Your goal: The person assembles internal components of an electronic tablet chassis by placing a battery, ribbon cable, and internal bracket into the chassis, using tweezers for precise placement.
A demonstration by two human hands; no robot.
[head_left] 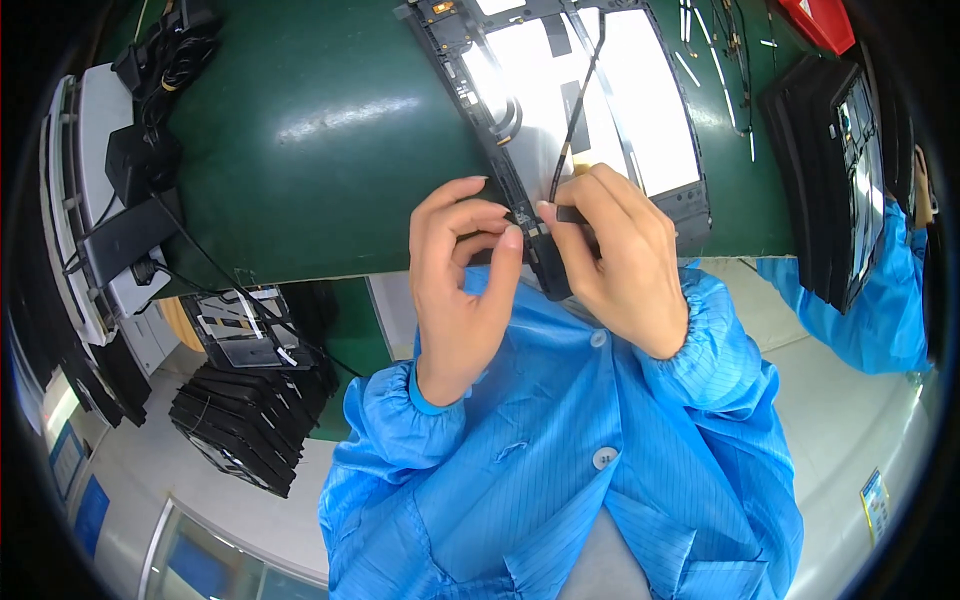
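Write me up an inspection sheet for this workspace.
Surface: green tabletop, shiny, reflecting light.
Job's things: dark-framed panel with a bright white area.
Clutter: thin loose strips and a red container, upper right; stack of black panels, right.
Hands: left hand open beside the panel's left edge, contact unclear; right hand fingertips at the thin dark cable's lower end, grip unclear.
Cables: thin dark cable across the panel; tangled black cables, upper left.
Surroundings: another person's blue sleeve, right.

Hands point(462, 290): two are showing
Panel at hands point(660, 110): one is lying
Red bin point(822, 22): one is showing
Coat buttons point(605, 458): two are showing
Loose cables point(752, 147): several are overlapping, uncountable
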